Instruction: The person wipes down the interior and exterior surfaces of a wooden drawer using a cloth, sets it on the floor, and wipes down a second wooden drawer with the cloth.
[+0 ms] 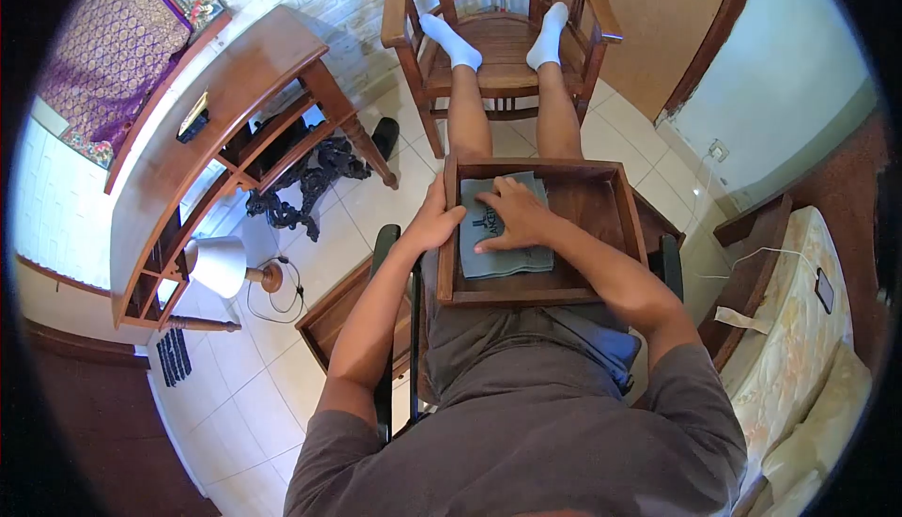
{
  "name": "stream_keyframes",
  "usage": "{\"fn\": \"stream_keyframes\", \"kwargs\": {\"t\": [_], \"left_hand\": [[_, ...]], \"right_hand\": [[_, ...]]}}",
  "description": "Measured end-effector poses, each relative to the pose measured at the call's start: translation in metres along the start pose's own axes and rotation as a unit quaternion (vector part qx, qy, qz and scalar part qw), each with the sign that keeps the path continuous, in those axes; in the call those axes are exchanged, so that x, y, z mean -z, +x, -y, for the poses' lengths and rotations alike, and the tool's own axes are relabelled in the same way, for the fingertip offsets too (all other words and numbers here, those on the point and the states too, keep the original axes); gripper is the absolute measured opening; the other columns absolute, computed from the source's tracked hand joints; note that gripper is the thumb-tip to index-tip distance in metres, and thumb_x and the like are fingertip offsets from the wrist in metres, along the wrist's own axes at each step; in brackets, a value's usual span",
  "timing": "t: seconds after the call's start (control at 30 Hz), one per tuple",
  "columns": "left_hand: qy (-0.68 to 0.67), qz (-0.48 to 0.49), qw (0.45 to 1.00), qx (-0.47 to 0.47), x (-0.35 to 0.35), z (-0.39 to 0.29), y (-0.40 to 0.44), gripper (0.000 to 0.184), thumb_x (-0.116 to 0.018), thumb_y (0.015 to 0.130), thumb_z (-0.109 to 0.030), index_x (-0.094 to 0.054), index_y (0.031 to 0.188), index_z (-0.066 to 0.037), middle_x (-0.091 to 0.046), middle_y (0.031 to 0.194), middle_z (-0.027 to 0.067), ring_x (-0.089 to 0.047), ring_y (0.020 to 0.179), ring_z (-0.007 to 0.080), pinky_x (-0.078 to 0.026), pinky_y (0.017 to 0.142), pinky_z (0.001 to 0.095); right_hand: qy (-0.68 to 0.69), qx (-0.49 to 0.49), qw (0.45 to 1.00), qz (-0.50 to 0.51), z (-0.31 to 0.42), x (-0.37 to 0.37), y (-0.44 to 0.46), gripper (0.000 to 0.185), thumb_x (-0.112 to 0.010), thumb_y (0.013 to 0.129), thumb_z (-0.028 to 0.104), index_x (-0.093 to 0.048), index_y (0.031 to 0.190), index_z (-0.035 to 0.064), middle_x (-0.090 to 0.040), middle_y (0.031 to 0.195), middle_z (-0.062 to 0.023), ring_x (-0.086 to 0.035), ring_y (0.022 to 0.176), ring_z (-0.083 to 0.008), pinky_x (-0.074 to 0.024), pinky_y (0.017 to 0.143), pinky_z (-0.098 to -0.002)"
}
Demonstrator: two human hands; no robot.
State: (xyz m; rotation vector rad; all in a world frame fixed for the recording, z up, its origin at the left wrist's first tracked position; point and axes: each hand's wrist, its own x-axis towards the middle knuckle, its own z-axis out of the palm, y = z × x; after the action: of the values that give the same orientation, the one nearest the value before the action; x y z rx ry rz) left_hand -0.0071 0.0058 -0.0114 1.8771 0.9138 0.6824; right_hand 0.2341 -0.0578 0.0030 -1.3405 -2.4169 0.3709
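Observation:
A shallow wooden drawer-like tray (pixel 628 216) rests across my lap. In its left half lies a folded grey-blue cloth (pixel 507 261) with dark printed lettering, partly covered by my right hand (pixel 519 216). That hand is open, with its thumb and fingers apart and curved, touching the top of the cloth. My left hand (pixel 438 220) grips the tray's left wall, its thumb over the rim by the cloth's edge and its fingers on the outer side, mostly hidden.
My feet rest on a wooden armchair (pixel 493 33). On the left stand a wooden desk (pixel 272 47) and a tipped lamp (pixel 221 266) on the tiled floor. Another wooden drawer (pixel 343 310) sits beside my seat. At right is a mattress (pixel 799 273) with a phone (pixel 824 289).

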Motion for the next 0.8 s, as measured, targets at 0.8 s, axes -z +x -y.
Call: {"fn": "stream_keyframes", "kwargs": {"t": [0.8], "left_hand": [[0.025,-0.020,0.998,-0.056,-0.003,0.030,0.007,0.088,-0.060,0.088,-0.006,-0.022,0.166,-0.001,-0.049,0.147,0.0153,-0.055,0.118,0.0220,-0.050,0.097,0.0339]], "right_hand": [[-0.027,0.021,0.999,0.025,0.012,-0.010,0.014,0.114,-0.070,0.075,0.084,-0.056,0.146,-0.0049,-0.056,0.119,-0.0225,-0.054,0.115,-0.0386,-0.0451,0.097,-0.0500]]}}
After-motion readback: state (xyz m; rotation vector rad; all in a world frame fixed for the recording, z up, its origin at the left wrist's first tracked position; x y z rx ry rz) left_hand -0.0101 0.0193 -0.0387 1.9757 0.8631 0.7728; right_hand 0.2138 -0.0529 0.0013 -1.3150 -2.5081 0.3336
